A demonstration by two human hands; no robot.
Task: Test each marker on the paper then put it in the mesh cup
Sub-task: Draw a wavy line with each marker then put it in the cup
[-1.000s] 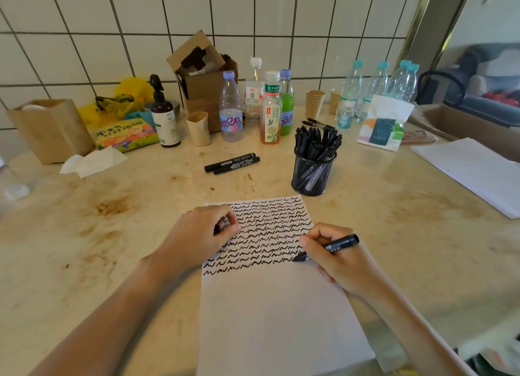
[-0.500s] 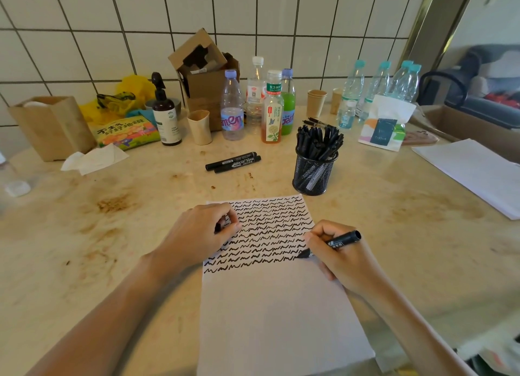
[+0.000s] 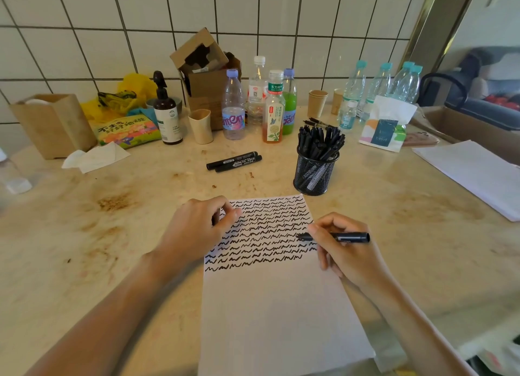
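Over the paper (image 3: 281, 305), both hands curled: right (image 3: 346, 251) gripping marker (image 3: 349, 237), left (image 3: 197, 229) pinching cap (image 3: 216, 215).

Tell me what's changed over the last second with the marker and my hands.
The right hand has carried the marker up and toward the paper's right edge, tilting it flatter, tip now at the right end of the squiggle rows. Its grip stays on. The left hand, mesh cup and two loose markers stayed put.

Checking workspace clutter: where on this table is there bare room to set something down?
Free: stained tabletop left of the white squiggle-covered paper, and the stretch between black mesh cup and white sheet stack. Crowded: the back along the tiled wall, with plastic bottles and boxes.
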